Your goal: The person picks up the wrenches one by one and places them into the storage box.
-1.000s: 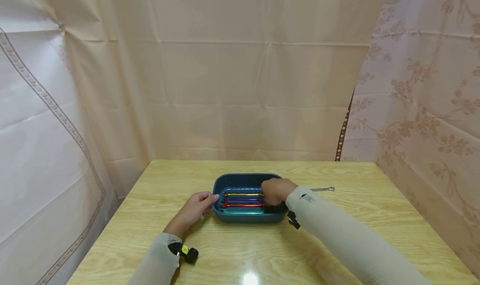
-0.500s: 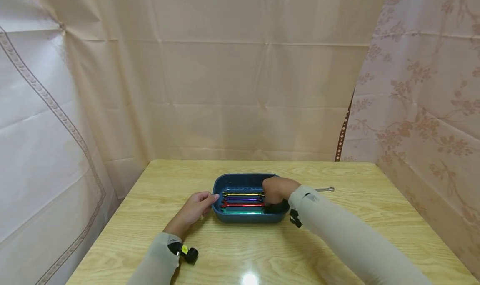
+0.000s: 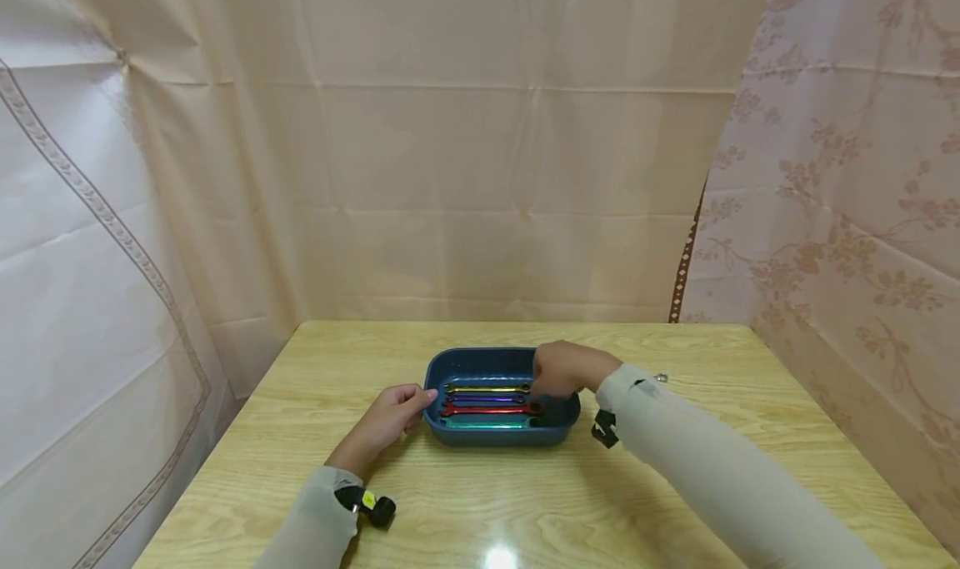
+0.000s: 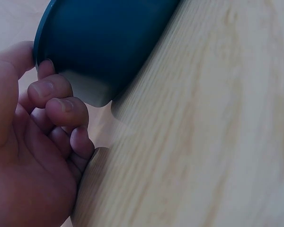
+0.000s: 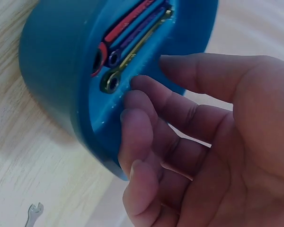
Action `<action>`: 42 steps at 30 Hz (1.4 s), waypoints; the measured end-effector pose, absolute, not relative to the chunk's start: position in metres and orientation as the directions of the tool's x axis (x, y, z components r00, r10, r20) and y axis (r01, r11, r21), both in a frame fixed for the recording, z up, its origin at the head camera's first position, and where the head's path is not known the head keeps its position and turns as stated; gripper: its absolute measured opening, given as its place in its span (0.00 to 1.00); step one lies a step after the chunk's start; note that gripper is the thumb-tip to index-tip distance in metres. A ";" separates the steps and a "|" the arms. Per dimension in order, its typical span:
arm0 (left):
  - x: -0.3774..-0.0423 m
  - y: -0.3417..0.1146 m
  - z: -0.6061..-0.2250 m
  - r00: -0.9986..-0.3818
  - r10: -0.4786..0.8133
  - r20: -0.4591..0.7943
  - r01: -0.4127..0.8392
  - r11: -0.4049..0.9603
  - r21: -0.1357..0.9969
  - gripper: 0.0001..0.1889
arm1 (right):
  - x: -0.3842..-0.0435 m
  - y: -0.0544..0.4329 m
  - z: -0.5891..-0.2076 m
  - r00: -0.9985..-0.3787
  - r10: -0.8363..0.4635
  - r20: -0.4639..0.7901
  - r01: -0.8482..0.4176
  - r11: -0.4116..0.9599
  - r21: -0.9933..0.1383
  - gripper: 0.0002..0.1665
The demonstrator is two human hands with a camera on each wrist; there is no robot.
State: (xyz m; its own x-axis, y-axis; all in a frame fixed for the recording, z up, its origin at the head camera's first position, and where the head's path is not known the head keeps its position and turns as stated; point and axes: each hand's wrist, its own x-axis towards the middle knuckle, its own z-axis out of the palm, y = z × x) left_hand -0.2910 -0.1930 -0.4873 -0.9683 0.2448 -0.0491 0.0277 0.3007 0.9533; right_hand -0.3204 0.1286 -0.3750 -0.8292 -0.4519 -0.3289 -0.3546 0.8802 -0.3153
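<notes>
A dark blue plastic bin (image 3: pixel 498 438) rests on the table, with yellow (image 3: pixel 487 389), purple (image 3: pixel 486 399), red (image 3: pixel 491 410) and green (image 3: pixel 486 425) wrenches laid side by side inside. My left hand (image 3: pixel 396 411) pinches the bin's left rim, thumb on top and index finger against the outer wall (image 4: pixel 104 38). Over the bin's right end hovers my right hand (image 3: pixel 562 369). In the right wrist view its fingers (image 5: pixel 137 137) are loosely bent, with a gap to the thumb and nothing held. The yellow wrench's ring end (image 5: pixel 112 82) lies closest to the fingertips.
A silver wrench (image 5: pixel 34 213) lies on the wooden table (image 3: pixel 465 502) right of the bin, mostly hidden behind the right sleeve (image 3: pixel 712 452) in the head view. Beige curtains (image 3: pixel 480 177) hang behind the table, with patterned cloth (image 3: pixel 855 219) on the right.
My right hand has drawn up and to the right, away from the wrenches, uncovering their right ends. The left hand and the bin have stayed in place.
</notes>
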 end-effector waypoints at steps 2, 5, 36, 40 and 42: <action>-0.291 -0.193 -0.488 -0.969 0.243 -0.049 0.027 0.296 0.955 0.21 | -0.319 0.132 -0.373 -0.827 -0.464 -0.317 -0.355 0.868 -0.346 0.15; -0.292 -0.193 -0.488 -0.969 0.240 -0.053 0.021 0.294 0.956 0.21 | -0.318 0.137 -0.370 -0.821 -0.486 -0.300 -0.361 0.849 -0.387 0.13; -0.292 -0.194 -0.485 -0.966 0.249 -0.064 0.005 0.267 0.964 0.20 | -0.301 0.189 -0.390 -0.830 -0.558 0.008 -0.403 0.589 -0.701 0.10; -0.292 -0.194 -0.486 -0.966 0.251 -0.062 0.008 0.271 0.963 0.20 | -0.296 0.191 -0.391 -0.838 -0.544 0.035 -0.399 0.568 -0.720 0.09; -0.292 -0.193 -0.486 -0.967 0.249 -0.064 0.007 0.273 0.962 0.20 | -0.293 0.193 -0.393 -0.846 -0.531 0.041 -0.386 0.558 -0.734 0.09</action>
